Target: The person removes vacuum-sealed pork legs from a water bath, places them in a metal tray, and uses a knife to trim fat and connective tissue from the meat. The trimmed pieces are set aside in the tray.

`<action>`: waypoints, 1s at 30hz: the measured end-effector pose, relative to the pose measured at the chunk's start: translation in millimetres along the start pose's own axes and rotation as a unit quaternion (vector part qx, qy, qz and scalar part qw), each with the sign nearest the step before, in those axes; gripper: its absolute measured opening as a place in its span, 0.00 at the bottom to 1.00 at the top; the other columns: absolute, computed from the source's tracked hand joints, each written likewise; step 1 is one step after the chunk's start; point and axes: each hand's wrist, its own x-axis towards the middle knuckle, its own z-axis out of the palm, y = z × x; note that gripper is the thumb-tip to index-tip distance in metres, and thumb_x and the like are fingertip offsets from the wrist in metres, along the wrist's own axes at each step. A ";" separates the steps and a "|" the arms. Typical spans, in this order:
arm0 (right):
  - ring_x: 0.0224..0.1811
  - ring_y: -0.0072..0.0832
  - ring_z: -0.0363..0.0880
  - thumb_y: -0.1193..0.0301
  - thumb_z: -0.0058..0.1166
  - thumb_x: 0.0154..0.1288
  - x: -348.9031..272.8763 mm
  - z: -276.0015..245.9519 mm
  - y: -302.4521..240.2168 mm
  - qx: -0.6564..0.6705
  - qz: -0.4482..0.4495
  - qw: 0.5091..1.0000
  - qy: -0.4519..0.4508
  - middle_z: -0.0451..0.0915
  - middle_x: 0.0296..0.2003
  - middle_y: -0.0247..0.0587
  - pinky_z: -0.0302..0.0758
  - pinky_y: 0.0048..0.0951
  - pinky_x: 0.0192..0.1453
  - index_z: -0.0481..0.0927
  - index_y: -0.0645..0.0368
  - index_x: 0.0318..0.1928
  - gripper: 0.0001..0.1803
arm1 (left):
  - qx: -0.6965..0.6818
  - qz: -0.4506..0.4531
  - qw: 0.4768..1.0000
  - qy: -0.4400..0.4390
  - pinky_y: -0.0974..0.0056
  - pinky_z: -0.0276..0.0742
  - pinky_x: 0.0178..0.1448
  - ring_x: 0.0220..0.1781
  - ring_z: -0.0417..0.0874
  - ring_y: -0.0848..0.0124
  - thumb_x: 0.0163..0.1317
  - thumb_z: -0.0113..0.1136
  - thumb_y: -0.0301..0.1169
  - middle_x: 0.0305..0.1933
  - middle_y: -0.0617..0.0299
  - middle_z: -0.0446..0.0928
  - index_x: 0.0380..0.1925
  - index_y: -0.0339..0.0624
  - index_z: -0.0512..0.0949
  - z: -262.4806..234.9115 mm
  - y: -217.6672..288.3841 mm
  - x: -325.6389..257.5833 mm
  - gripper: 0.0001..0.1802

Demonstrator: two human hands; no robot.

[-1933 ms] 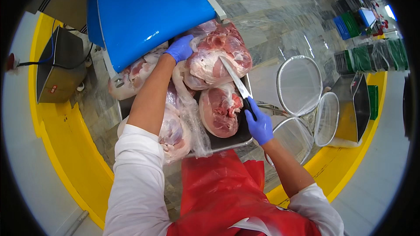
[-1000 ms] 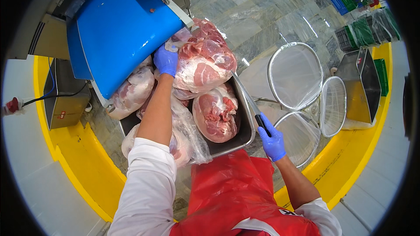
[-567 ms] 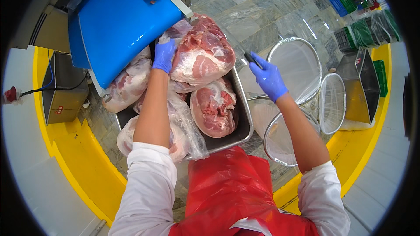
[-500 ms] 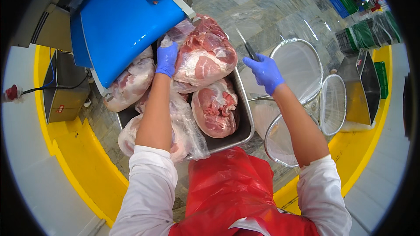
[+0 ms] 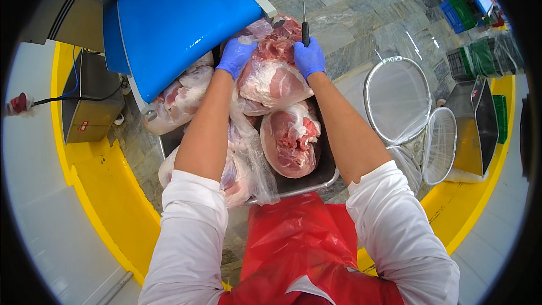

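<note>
In blue gloves, both my hands are at a large raw meat piece point(image 5: 275, 82) lying at the far side of a metal tub point(image 5: 329, 175). At its left side my left hand point(image 5: 237, 57) is closed on clear plastic film point(image 5: 247, 40). My right hand point(image 5: 310, 58) grips the dark handle of a knife point(image 5: 305, 33), its thin blade pointing away from me. That hand rests against the meat's right side. Nearer to me lies another cut of raw meat point(image 5: 291, 141), with a loose plastic bag point(image 5: 254, 164) beside it. More meat point(image 5: 180, 99) lies to the left.
A blue sloping belt point(image 5: 180, 28) overhangs the tub's far left. Wire hoops with clear bags point(image 5: 397, 100) stand to the right. Metal bins point(image 5: 93, 96) stand by the yellow edging point(image 5: 113, 186). Crates point(image 5: 480, 56) sit at the far right.
My right hand has moved left onto the meat's right side, and the knife now points straight away. The view has shifted slightly. My left hand stays at the meat's left side.
</note>
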 end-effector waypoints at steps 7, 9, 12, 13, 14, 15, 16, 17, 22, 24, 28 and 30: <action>0.50 0.59 0.84 0.55 0.54 0.64 6.4 -6.9 12.5 0.041 0.008 0.999 -0.011 0.85 0.44 0.66 0.77 0.50 0.56 0.81 0.66 0.50 0.26 | -0.097 -0.033 0.990 0.102 0.55 0.80 0.50 0.42 0.85 0.59 0.63 0.64 0.34 0.41 0.53 0.86 0.40 0.29 0.84 31.0 16.8 23.8 0.15; 0.49 0.58 0.84 0.56 0.55 0.64 5.1 -5.5 20.1 0.104 -0.018 0.994 -0.027 0.85 0.43 0.64 0.78 0.49 0.56 0.82 0.64 0.51 0.25 | -0.208 -0.122 0.969 0.053 0.60 0.78 0.51 0.43 0.84 0.64 0.63 0.66 0.29 0.43 0.59 0.85 0.46 0.35 0.84 26.6 19.4 18.3 0.13; 0.47 0.56 0.85 0.58 0.55 0.63 4.6 -2.3 26.1 0.131 -0.034 0.990 -0.038 0.85 0.43 0.62 0.78 0.48 0.55 0.82 0.63 0.51 0.23 | -0.258 -0.081 0.963 -0.009 0.62 0.78 0.51 0.44 0.83 0.67 0.65 0.65 0.29 0.44 0.60 0.85 0.46 0.36 0.85 16.7 27.5 7.3 0.12; 0.47 0.56 0.85 0.58 0.55 0.63 3.9 -1.6 26.8 0.124 -0.036 0.991 -0.044 0.86 0.43 0.61 0.78 0.48 0.55 0.82 0.62 0.51 0.23 | -0.232 -0.060 0.971 -0.030 0.62 0.78 0.50 0.43 0.83 0.68 0.65 0.65 0.30 0.43 0.61 0.85 0.44 0.35 0.85 14.5 32.6 4.2 0.12; 0.47 0.56 0.85 0.58 0.55 0.63 4.0 -1.5 26.1 0.123 -0.038 0.990 -0.052 0.85 0.43 0.61 0.78 0.48 0.55 0.82 0.62 0.51 0.23 | -0.191 -0.051 0.979 -0.045 0.63 0.78 0.49 0.41 0.83 0.68 0.65 0.65 0.30 0.42 0.61 0.85 0.43 0.35 0.85 13.8 39.0 1.5 0.11; 0.48 0.56 0.84 0.57 0.55 0.63 4.3 -2.6 24.6 0.117 -0.040 0.991 -0.059 0.85 0.43 0.61 0.78 0.48 0.55 0.82 0.62 0.51 0.23 | -0.149 -0.038 0.986 -0.062 0.63 0.78 0.48 0.40 0.83 0.69 0.65 0.66 0.31 0.40 0.61 0.85 0.41 0.35 0.86 14.0 46.8 0.2 0.11; 0.48 0.56 0.84 0.57 0.55 0.63 4.4 -3.6 22.6 0.111 -0.039 0.991 -0.067 0.85 0.43 0.62 0.78 0.48 0.55 0.82 0.62 0.51 0.23 | -0.089 -0.021 0.992 -0.092 0.63 0.78 0.47 0.39 0.83 0.69 0.65 0.66 0.31 0.39 0.61 0.85 0.40 0.34 0.86 15.5 55.0 -0.2 0.11; 0.48 0.57 0.84 0.57 0.54 0.63 4.0 -5.0 20.4 0.107 -0.033 0.991 -0.068 0.85 0.43 0.62 0.78 0.48 0.56 0.82 0.62 0.52 0.24 | -0.028 -0.001 0.992 -0.123 0.63 0.78 0.46 0.38 0.83 0.69 0.65 0.66 0.32 0.37 0.60 0.85 0.39 0.34 0.86 17.9 63.0 -0.1 0.11; 0.52 0.60 0.83 0.57 0.53 0.64 -3.5 -11.7 13.4 0.077 -0.010 0.995 -0.064 0.84 0.46 0.65 0.78 0.50 0.58 0.81 0.62 0.54 0.25 | 0.180 -0.043 0.975 -0.123 0.63 0.78 0.42 0.33 0.82 0.69 0.63 0.65 0.34 0.32 0.56 0.84 0.34 0.32 0.86 33.5 84.6 15.2 0.13; 0.53 0.61 0.82 0.57 0.52 0.64 -6.5 -13.3 13.9 0.088 -0.011 0.995 -0.055 0.84 0.47 0.67 0.77 0.51 0.59 0.80 0.63 0.55 0.26 | 0.189 -0.036 0.974 -0.117 0.63 0.78 0.43 0.34 0.83 0.69 0.63 0.66 0.34 0.33 0.55 0.84 0.34 0.32 0.86 41.1 80.0 23.2 0.13; 0.55 0.62 0.81 0.57 0.52 0.64 -7.2 -14.3 17.9 0.098 -0.028 0.995 -0.021 0.83 0.50 0.69 0.76 0.53 0.60 0.80 0.63 0.56 0.27 | 0.255 0.161 0.944 -0.130 0.63 0.79 0.44 0.37 0.84 0.69 0.60 0.68 0.32 0.36 0.54 0.86 0.36 0.32 0.86 52.3 61.4 38.1 0.12; 0.56 0.62 0.81 0.57 0.52 0.65 -6.9 -14.6 19.4 0.125 -0.017 0.991 -0.040 0.83 0.50 0.69 0.76 0.52 0.60 0.79 0.64 0.57 0.27 | 0.001 -0.013 0.991 -0.134 0.64 0.80 0.45 0.38 0.85 0.69 0.60 0.69 0.32 0.38 0.54 0.86 0.39 0.31 0.86 51.0 53.5 38.9 0.13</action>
